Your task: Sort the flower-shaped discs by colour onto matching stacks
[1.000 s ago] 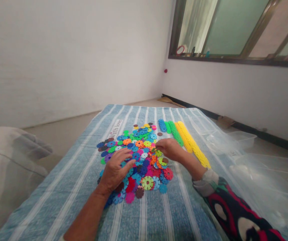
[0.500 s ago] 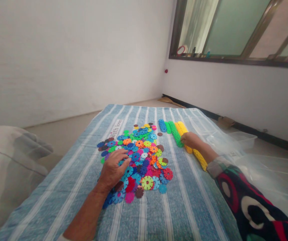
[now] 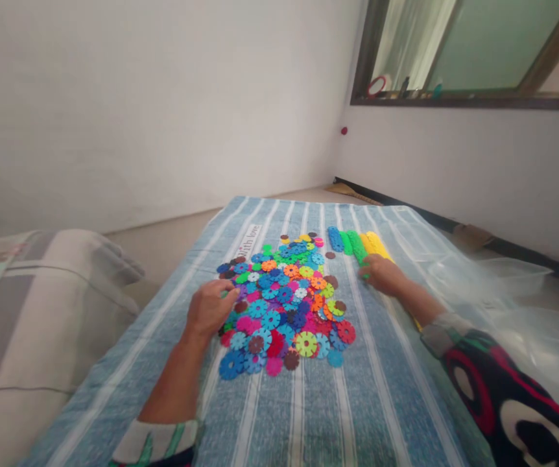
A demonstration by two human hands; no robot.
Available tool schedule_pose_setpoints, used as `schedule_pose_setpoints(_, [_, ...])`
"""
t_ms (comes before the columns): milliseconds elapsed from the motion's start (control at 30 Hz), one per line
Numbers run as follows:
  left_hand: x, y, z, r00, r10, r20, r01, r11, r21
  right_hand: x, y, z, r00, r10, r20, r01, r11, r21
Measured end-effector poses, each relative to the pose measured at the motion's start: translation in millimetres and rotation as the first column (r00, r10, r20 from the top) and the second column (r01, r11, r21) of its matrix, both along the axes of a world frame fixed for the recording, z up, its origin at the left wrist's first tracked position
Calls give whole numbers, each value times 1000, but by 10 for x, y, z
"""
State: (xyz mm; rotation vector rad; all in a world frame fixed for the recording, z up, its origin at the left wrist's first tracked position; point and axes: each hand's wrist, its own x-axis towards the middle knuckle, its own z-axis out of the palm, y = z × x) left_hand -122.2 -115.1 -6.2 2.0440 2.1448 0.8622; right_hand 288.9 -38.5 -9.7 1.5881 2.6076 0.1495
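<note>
A heap of colourful notched plastic discs (image 3: 284,295) is spread over the striped cloth. At its left edge is my left hand (image 3: 210,308), fingers closed, with a bit of a green disc (image 3: 224,294) showing at the fingertips. My right hand (image 3: 382,274) is pinched at the near end of the longer green row of discs (image 3: 356,245), with green showing under its fingertips. Beside that lie a short green row (image 3: 345,242), a blue row (image 3: 336,239) and a yellow row (image 3: 374,244), partly covered by my right hand and forearm.
Clear plastic containers (image 3: 513,275) stand along the right side of the cloth-covered table (image 3: 163,363). A covered piece of furniture (image 3: 80,279) is at the left. White walls meet beyond the table, with a window (image 3: 493,52) at upper right.
My left hand has gone from spread fingers over the heap to closed fingers at its left edge. My right hand stays by the rows' near ends. The view has shifted left.
</note>
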Motion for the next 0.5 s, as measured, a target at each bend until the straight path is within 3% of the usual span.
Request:
schedule_pose_setpoints(133, [-116, -81, 124, 991, 104, -80, -121, 959, -255, 82, 40, -105, 1000, 4, 2, -4, 1000, 2])
schedule_pose_setpoints(267, [-177, -150, 214, 991, 53, -119, -99, 902, -420, 50, -2, -99, 999, 28, -38, -28, 1000, 14])
schedule_pose_setpoints(400, [-170, -196, 266, 996, -37, -80, -10, 852, -524, -228, -162, -33, 982, 118, -149, -114, 993, 36])
schedule_pose_setpoints(500, [-133, -216, 274, 991, -49, -124, -29, 829, -559, -589, -342, 2, 939, 240, -248, -232, 971, 59])
